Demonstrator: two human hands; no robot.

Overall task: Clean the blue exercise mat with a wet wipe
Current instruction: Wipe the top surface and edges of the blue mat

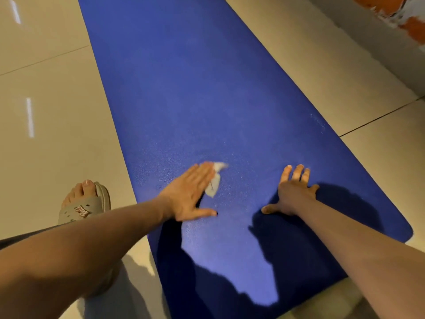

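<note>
Here we see pale glossy floor tiles [46,93] at left, our sandalled foot [85,201] just beside the blue exercise mat [195,88], which lies flat along the floor. Our left hand [188,194], grip flat with fingers straight, presses the wet wipe [215,180] onto the mat. Our right hand [292,192] rests splayed on the mat, grip apart. A wall [402,21] with patchy orange paint stands far right.

Single wide-angle head view, facing forward and steeply down, close above a long blue exercise mat [195,100] on pale tiled floor [50,93]
</note>
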